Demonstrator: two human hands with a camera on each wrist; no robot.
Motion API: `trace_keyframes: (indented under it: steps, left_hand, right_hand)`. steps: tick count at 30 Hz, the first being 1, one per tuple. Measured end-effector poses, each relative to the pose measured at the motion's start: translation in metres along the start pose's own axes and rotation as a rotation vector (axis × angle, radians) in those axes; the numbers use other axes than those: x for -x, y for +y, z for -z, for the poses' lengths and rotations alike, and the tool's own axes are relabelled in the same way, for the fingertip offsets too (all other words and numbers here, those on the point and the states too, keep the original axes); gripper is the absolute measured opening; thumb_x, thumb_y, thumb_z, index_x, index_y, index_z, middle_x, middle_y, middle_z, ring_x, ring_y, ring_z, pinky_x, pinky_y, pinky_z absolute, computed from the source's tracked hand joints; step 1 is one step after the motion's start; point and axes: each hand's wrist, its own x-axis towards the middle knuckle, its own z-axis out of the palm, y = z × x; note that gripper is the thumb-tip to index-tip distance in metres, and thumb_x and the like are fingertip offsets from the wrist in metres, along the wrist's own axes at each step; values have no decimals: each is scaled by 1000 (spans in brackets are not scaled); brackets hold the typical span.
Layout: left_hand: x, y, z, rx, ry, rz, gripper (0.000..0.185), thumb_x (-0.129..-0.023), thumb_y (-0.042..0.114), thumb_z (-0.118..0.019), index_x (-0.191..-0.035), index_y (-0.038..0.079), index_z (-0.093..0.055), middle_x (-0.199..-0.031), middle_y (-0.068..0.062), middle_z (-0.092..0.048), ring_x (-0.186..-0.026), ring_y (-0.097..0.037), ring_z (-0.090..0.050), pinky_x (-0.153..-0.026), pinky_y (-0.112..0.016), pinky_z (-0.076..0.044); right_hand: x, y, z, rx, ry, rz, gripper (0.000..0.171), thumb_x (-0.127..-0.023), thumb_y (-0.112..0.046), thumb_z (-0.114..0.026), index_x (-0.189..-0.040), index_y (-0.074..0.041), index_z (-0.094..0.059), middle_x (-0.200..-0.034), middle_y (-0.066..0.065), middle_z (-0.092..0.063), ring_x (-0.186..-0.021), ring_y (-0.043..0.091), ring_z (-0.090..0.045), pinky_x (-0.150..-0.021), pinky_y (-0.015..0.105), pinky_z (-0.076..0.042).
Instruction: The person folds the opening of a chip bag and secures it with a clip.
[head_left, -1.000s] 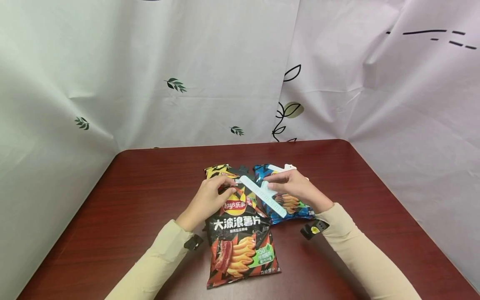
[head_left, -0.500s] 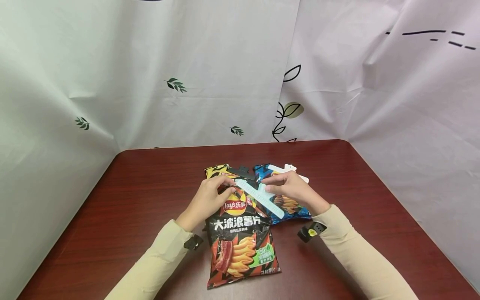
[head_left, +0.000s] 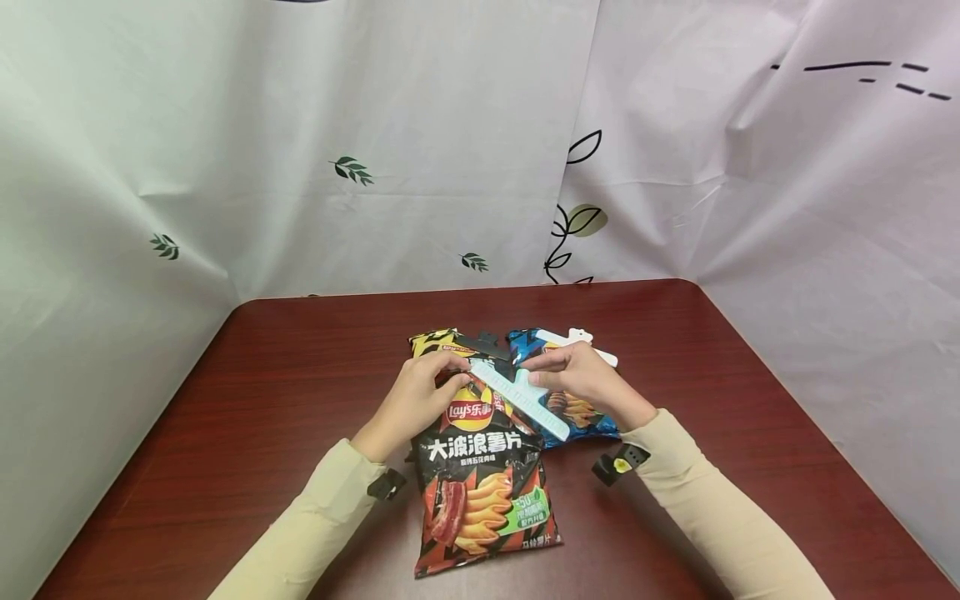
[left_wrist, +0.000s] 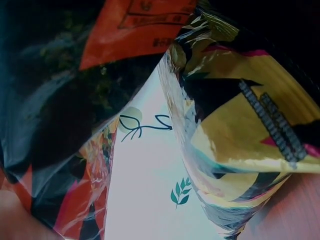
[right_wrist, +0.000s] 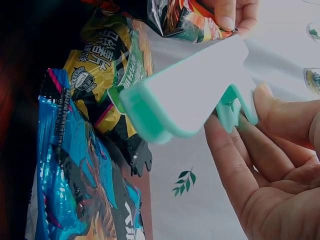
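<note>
Head looks down — wrists close on bags (head_left: pixel 480 467).

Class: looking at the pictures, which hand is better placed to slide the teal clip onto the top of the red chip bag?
Probably the right hand: it already pinches the clip by its tab, while the left hand grips the bag top.

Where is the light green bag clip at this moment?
In the head view the light green clip is near the table's centre, pinched by the right hand, above the top of the black chip bag that the left hand holds.
</note>
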Motion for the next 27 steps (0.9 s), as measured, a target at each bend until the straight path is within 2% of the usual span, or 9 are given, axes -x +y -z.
trace_keyframes:
  steps: [7, 13, 20, 27]
  left_hand:
    - [-1, -1, 0, 23, -2, -43, 11, -90, 10, -66, -101, 9, -69, -103, -3, -66, -95, -15, -61, -79, -34, -54]
    - [-1, 0, -1, 27, -5, -36, 13, -92, 9, -64, -103, 7, -69, -103, -5, -65, -95, -17, -59, -80, -37, -52]
    - [-1, 1, -1, 15, 14, -40, 13, -92, 6, -62, -103, 6, -70, -103, -6, -66, -93, -18, -59, -80, -37, -52]
    - [-1, 3, -1, 12, 31, -24, 15, -90, 3, -64, -103, 6, -71, -107, -8, -66, -97, -20, -59, -83, -38, -53]
  right_hand:
    - [1, 2, 1, -10, 5, 16, 25, -88, -14, -69, -111, -2, -72, -115, 20, -68, -101, 28, -68, -82, 46, -55]
    - [2, 2, -1, -10, 14, -18, 24, -87, -16, -71, -109, -6, -74, -118, 17, -68, -100, 26, -68, -81, 43, -55]
    - [2, 1, -4, -23, 13, -31, 24, -86, -15, -72, -108, -5, -74, -105, 16, -72, -81, 21, -70, -72, 46, -56]
    - [1, 2, -8, -40, 20, -66, 22, -86, -14, -72, -105, -4, -74, -99, 15, -74, -76, 18, -70, -72, 45, -56]
